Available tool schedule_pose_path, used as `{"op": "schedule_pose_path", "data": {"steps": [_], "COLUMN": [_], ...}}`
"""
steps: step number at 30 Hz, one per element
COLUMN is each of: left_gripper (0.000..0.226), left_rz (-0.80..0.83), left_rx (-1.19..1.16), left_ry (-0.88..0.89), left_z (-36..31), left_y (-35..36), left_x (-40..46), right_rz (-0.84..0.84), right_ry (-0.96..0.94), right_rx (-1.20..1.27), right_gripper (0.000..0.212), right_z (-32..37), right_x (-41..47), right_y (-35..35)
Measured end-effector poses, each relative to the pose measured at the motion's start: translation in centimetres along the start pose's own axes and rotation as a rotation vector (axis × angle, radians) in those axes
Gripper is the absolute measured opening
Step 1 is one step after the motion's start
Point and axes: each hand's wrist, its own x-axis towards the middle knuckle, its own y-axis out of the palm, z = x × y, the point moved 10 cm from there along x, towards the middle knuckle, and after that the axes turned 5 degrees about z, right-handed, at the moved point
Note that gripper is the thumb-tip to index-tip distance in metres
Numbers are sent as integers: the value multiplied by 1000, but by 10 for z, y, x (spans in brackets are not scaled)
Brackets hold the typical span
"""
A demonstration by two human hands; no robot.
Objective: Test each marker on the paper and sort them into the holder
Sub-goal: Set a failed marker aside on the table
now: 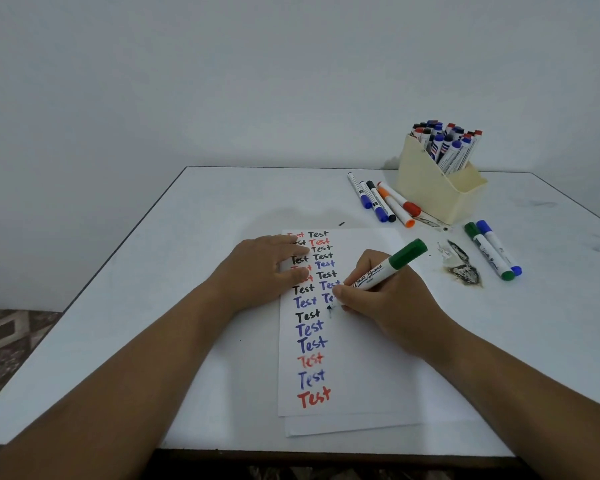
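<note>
Paper [361,358] lies pinned under your flat, straight-fingered left hand [267,268] so it won't slide while your right hand [385,303], fingers pinched on the green marker [385,268], writes; the holder [430,192] waits far right

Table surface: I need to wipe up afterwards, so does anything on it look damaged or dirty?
Yes. The table has a dark, scorched-looking patch right of the paper, beside two loose markers, and a smaller mark near the holder.
</note>
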Motion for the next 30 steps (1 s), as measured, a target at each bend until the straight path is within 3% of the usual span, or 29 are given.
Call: {"op": "schedule_pose_path", "data": {"steps": [30], "left_gripper": [53], "left_rz": [9], "left_rx": [6], "left_ry": [5], "left_z": [7], "left_y": [5], "left_x": [3], "right_rz": [-78], "right_ry": [54], "right_rx": [39], "right_gripper": [22], "right_z": [-9], "right_x": [-2], "right_y": [-11]}}
